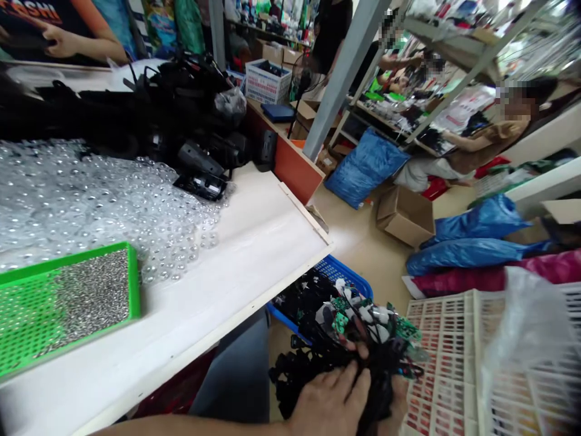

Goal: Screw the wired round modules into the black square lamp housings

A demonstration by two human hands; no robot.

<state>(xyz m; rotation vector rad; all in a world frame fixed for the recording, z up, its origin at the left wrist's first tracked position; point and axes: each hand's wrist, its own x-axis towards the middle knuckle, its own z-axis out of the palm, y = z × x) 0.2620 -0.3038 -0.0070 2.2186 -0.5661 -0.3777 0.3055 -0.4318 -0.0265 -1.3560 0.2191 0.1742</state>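
Here, a bundle of black cables (385,363) with green circuit boards (339,323) among its ends sits just off the table's long near edge, partly in front of a blue basket (358,277) holding more cables. The right hand (397,399), largely hidden, has its fingers clamped round the bundle. The left hand (331,396) lies across it with its fingers extended; whether they pinch anything I cannot tell. Close by on the right, white plastic crates (442,357) limit sideways room, while tan floor (354,236) opens beyond the basket, reaching to a cardboard box (403,215). A white strip of table (254,242) runs along that near edge to the corner above the basket. Farther in are a green tray (133,284) of small metal pieces (102,290), bubble wrap (91,200) and heaped black plastic housings (200,158).
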